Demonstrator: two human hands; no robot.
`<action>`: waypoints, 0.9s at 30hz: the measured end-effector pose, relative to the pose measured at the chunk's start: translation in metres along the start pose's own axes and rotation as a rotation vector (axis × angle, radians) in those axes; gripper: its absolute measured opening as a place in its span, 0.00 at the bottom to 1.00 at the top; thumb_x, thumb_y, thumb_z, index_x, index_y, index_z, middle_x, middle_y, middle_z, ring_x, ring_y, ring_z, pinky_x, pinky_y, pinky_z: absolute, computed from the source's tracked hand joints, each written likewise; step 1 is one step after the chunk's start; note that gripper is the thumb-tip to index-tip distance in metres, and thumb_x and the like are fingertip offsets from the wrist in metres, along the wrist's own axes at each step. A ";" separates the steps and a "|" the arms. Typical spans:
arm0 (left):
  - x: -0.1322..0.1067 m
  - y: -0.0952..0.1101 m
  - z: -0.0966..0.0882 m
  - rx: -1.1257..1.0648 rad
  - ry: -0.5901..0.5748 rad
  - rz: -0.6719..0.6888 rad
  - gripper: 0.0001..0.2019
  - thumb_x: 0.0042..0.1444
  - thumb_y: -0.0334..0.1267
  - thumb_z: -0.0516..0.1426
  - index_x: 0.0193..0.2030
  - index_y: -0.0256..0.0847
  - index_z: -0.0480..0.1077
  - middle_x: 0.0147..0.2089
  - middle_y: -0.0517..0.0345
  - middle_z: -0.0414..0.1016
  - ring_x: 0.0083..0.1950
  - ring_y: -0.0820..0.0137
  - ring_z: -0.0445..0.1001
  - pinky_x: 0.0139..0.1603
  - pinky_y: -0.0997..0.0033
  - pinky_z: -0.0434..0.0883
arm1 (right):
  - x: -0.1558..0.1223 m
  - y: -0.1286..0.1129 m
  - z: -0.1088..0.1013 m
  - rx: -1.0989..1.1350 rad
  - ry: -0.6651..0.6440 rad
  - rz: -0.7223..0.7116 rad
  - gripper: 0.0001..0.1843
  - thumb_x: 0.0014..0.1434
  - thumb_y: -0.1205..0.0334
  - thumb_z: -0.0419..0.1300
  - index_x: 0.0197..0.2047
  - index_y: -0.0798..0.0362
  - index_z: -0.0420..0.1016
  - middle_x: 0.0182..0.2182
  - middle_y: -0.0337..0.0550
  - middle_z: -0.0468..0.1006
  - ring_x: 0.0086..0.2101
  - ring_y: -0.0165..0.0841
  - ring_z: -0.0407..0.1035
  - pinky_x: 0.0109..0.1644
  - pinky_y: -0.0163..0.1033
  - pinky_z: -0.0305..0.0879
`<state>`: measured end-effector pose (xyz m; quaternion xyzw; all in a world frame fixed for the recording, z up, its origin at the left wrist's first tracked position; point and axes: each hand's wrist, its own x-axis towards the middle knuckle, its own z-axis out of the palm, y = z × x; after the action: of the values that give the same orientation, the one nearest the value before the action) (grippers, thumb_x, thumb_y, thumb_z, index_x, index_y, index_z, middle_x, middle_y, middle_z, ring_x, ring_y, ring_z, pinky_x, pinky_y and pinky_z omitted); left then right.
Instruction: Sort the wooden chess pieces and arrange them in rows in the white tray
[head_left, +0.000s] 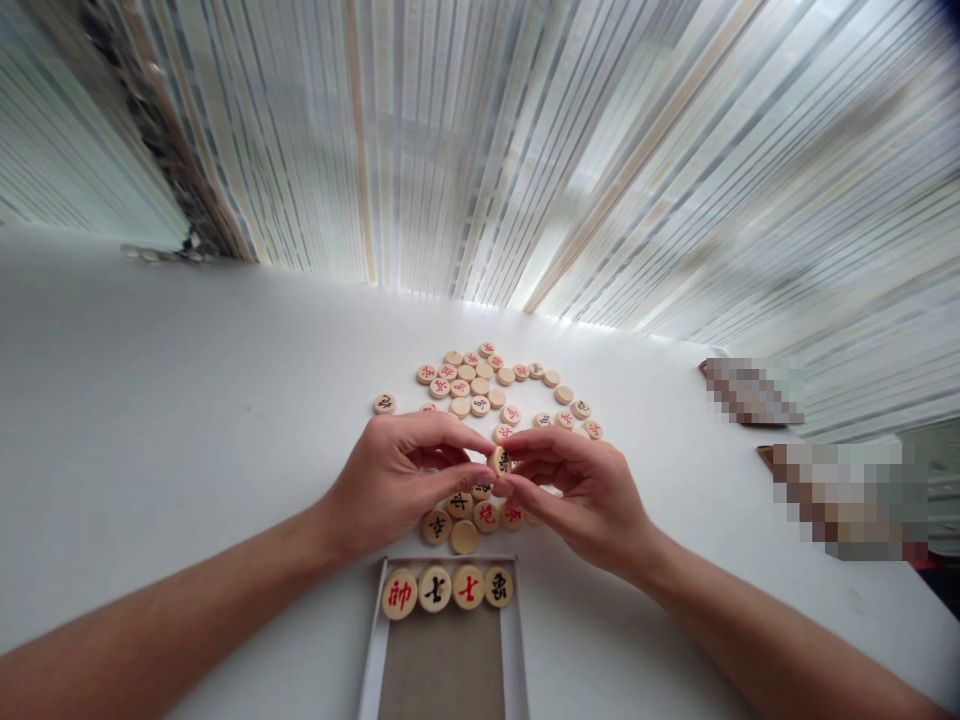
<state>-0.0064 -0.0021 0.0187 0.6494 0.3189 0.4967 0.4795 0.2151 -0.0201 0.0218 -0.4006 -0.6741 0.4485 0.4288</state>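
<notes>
A round wooden Chinese chess piece (500, 461) with a black character is tilted up between both hands. My left hand (405, 465) pinches it from the left, and my right hand (574, 480) grips its right side, both with fingertips. Around and beneath the hands lie many more pieces (486, 516), some with red or black characters, some blank side up; my hands hide part of them. Just below sits a shallow box (442, 665) with white walls and a brown-grey floor. A row of several pieces (435, 590) lies along its far end, face up.
The white table (187, 400) stretches to a striped string curtain (420, 150) at the back. Two blurred-out items (754, 390) stand near the right edge. One stray piece (385, 404) lies left of the scattered group.
</notes>
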 end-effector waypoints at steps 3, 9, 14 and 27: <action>0.000 0.002 0.000 0.012 -0.015 0.007 0.07 0.56 0.29 0.71 0.42 0.36 0.85 0.38 0.52 0.87 0.38 0.69 0.85 0.40 0.77 0.83 | 0.000 -0.001 0.002 0.133 -0.038 0.070 0.15 0.59 0.59 0.75 0.47 0.53 0.81 0.37 0.47 0.85 0.32 0.36 0.83 0.34 0.37 0.84; 0.000 0.003 0.001 -0.002 0.043 -0.027 0.04 0.59 0.32 0.69 0.40 0.35 0.84 0.35 0.52 0.86 0.32 0.70 0.84 0.33 0.76 0.82 | 0.006 -0.006 -0.001 0.508 -0.106 0.321 0.16 0.59 0.56 0.74 0.44 0.54 0.76 0.34 0.48 0.87 0.25 0.35 0.82 0.27 0.35 0.80; -0.001 0.000 0.002 -0.003 0.109 -0.051 0.02 0.59 0.31 0.67 0.38 0.34 0.82 0.29 0.56 0.83 0.27 0.73 0.81 0.30 0.79 0.80 | 0.009 -0.007 -0.005 0.759 -0.118 0.457 0.12 0.57 0.61 0.70 0.41 0.54 0.76 0.36 0.49 0.88 0.24 0.32 0.81 0.23 0.29 0.74; -0.001 0.001 0.003 -0.043 0.147 -0.072 0.06 0.61 0.33 0.63 0.39 0.33 0.82 0.29 0.55 0.82 0.25 0.72 0.80 0.27 0.77 0.79 | 0.006 -0.008 0.000 0.802 -0.088 0.492 0.11 0.55 0.63 0.70 0.41 0.54 0.77 0.34 0.46 0.87 0.23 0.29 0.78 0.24 0.27 0.71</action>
<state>-0.0041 -0.0042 0.0193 0.5890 0.3656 0.5321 0.4860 0.2117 -0.0169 0.0302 -0.3319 -0.3505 0.7782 0.4017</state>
